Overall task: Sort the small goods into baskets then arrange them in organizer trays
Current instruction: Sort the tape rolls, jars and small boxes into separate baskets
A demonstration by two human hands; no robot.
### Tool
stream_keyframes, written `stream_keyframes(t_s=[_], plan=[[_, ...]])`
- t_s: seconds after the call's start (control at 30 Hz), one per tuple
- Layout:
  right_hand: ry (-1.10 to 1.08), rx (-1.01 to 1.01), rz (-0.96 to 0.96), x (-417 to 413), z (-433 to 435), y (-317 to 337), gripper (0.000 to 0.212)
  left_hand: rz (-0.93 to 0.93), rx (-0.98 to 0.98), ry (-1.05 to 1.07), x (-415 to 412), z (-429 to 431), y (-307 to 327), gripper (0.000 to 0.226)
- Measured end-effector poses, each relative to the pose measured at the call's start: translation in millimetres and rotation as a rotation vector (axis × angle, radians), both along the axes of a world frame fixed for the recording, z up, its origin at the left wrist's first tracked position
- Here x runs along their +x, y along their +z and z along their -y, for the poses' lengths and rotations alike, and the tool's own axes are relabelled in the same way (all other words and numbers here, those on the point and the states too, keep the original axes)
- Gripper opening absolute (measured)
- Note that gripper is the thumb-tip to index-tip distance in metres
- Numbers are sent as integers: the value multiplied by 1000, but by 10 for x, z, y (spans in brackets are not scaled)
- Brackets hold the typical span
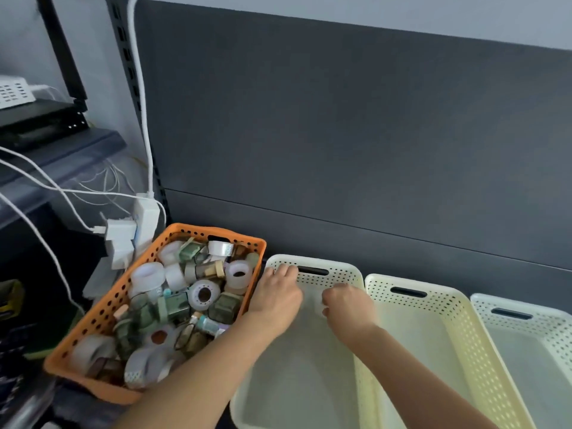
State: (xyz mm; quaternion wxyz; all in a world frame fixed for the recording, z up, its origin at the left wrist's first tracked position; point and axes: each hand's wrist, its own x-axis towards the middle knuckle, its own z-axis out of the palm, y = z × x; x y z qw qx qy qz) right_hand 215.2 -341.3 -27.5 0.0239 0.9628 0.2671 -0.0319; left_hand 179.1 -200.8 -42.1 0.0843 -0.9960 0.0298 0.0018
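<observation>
An orange perforated basket (102, 317) at the left is piled with small goods (185, 292): tape rolls, little bottles and greenish boxes. Beside it stand three pale baskets in a row: a cream one (337, 270), a yellowish one (445, 301) and a white one (554, 323). Both my hands are inside the cream basket near its far end. My left hand (275, 297) touches the far wall by the left corner with its fingertips. My right hand (348, 306) has its fingers curled, and a small white thing (322, 307) shows blurred at the fingertips.
A dark grey back panel (340, 134) rises right behind the baskets. At the left, a white power strip with plugs (136, 230) and several white cables (46, 187) hang next to the orange basket. Dark shelving with boxes (46, 128) stands further left.
</observation>
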Motion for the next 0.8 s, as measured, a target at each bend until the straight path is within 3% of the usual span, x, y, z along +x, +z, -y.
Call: stream_keyframes(t_s=[0.13, 0.27, 0.47, 0.63, 0.8], plan=[[31, 3, -30, 56, 9, -86, 30, -29, 30, -1, -45, -6, -48, 39], [57, 35, -33, 59, 27, -97, 30, 40, -29, -78, -189, -74, 35, 46], [99, 227, 24, -124, -96, -50, 26, 211, -253, -127, -591, -390, 284, 18], [293, 581, 44, -462, -495, 133, 21, 320, -284, 74, -989, -914, 496, 27], [409, 504, 3, -725, -929, 183, 32, 172, -174, 260, -1220, -1402, 387, 21]])
